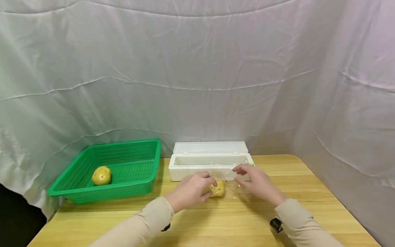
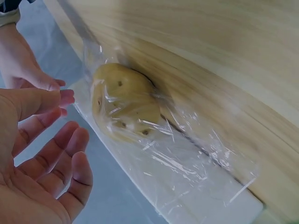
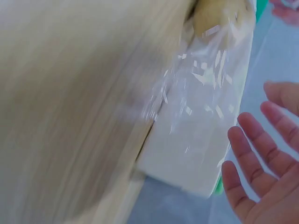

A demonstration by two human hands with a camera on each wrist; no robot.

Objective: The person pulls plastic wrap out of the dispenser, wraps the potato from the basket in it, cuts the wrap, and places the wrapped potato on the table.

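Note:
A yellow potato [image 1: 218,188] lies on the table in front of a white box, with clear plastic film [image 2: 187,163] draped over it and spreading to its right. My left hand [image 1: 192,190] hovers at the potato's left side, its fingers loosely bent and holding nothing. In the left wrist view a gap shows between those fingertips and the wrapped potato [image 2: 124,98]. To the right of the potato, my right hand [image 1: 257,183] is held near the film's right part. Its fingers [image 3: 250,156] are spread and relaxed, with nothing between them.
The long white box [image 1: 200,173] stands behind the potato with its lid [image 1: 211,148] raised. At the left a green basket [image 1: 106,192] holds another potato [image 1: 101,175]. A grey curtain [image 1: 197,68] hangs behind the wooden table [image 1: 234,223].

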